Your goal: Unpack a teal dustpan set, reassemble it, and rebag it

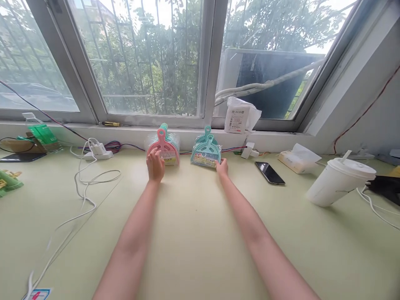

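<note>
At the back of the table, a packaged pink dustpan and brush set (161, 143) stands upright in front of several teal ones (173, 139) in clear wrap. My left hand (155, 165) touches its lower left front with bent, slightly spread fingers, not wrapped round it. To the right, a second stack of teal dustpan and brush sets (207, 152) leans near the wall in clear packaging with printed labels. My right hand (222, 168) pinches the lower right corner of this stack, thumb at the front; its other fingers are partly hidden.
Right of the stacks are a phone (269, 173), a tissue pack (298, 160) and a tilted white cup (339, 183) with a straw. White cables (84, 191) and a power strip (98, 155) lie left. A plastic-wrapped packet (239, 118) sits on the windowsill.
</note>
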